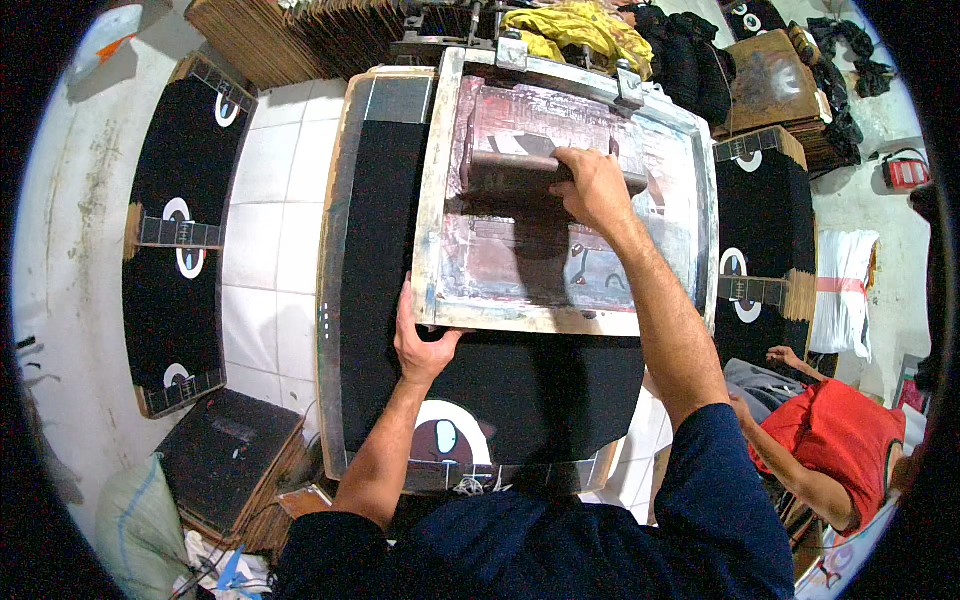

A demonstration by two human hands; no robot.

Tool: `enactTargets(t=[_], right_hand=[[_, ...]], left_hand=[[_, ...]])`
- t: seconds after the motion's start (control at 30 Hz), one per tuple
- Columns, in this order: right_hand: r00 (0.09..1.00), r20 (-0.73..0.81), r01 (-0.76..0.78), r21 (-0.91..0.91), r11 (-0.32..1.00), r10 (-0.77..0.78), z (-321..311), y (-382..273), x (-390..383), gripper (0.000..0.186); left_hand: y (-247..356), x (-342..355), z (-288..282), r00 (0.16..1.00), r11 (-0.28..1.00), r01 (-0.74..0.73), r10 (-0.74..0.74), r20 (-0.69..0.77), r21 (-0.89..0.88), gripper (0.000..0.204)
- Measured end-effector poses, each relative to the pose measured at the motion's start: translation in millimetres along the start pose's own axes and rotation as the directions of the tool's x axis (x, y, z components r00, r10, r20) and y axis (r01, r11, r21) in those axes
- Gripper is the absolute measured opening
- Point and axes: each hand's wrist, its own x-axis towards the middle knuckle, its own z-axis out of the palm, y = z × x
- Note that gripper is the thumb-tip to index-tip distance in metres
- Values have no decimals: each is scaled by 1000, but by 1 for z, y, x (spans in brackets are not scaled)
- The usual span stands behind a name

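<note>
A screen-printing frame with pale, ink-stained edges lies over a board covered in black fabric. My right hand is closed around the right part of a squeegee, which lies across the upper half of the mesh. Dark and reddish ink smears the mesh below it. At the frame's lower left corner, my left hand grips the edge, thumb along the bottom side and fingers up the left side. A white and dark eye print shows on the fabric nearer me.
More black printed fabric lies on boards at left and right. Metal clamps hold the frame's far side. Behind lie a yellow cloth and stacked boards. Another person in a red top is at the lower right.
</note>
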Motion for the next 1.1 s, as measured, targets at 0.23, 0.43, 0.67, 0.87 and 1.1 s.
enactTargets(t=[0.23,0.43,0.67,0.87,1.1], right_hand=[[996,-62,56,-69,996,-61,6,42,91,44],[981,-194,14,-56,998,-25,11,54,112,41],[938,-344,-49,-1,999,46,49,-13,-25,37],[804,-594,-22,-24,999,3,50,-36,-61,38],[679,-732,-60,22,998,57,41,-78,-129,46]], left_hand=[[-3,-2,0,1000,999,-12,12,11,41,113],[-2,-3,0,1000,999,-4,3,13,52,110],[-2,-3,-1,1000,999,-13,13,2,34,111],[-3,-3,-1,1000,999,12,-13,6,31,112],[12,2,-11,991,990,127,-125,43,-53,111]])
